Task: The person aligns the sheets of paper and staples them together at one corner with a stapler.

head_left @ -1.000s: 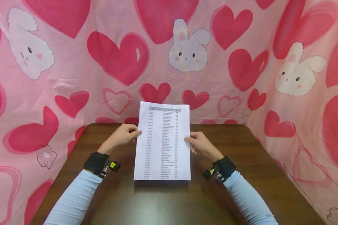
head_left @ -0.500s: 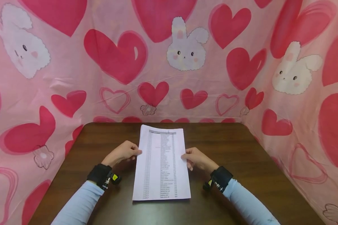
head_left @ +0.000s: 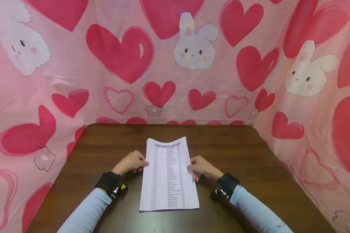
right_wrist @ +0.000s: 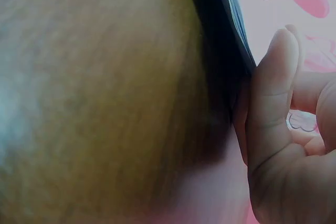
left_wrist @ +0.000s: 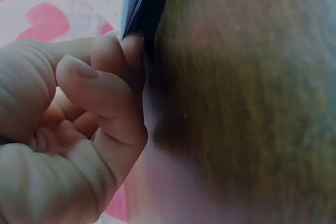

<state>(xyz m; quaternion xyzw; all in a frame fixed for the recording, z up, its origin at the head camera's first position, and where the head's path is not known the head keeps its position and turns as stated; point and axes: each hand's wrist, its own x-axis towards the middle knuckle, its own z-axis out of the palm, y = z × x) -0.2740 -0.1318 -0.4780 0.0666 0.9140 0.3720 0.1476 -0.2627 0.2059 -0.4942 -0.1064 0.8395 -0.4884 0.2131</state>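
A stack of white paper sheets, printed with a table of small text under a grey header band, lies low over the middle of the table in the head view. Its top edge sags between the corners. My left hand pinches the left edge between thumb and fingers. On the opposite side my right hand pinches the right edge at about the same height. Several layered sheet edges show at the fingertips in the left wrist view. In the right wrist view the thumb lies on top at the stack's edge.
The dark brown wooden table has rounded far corners. Pink cloth with hearts and rabbit faces hangs behind it and along both sides. A black strap with a small device sits on each wrist.
Both hands have lowered the paper stack toward the table and nearer to me, tipping it from steeply raised to flatter. In the last half second its top edge has bowed downward in the middle.
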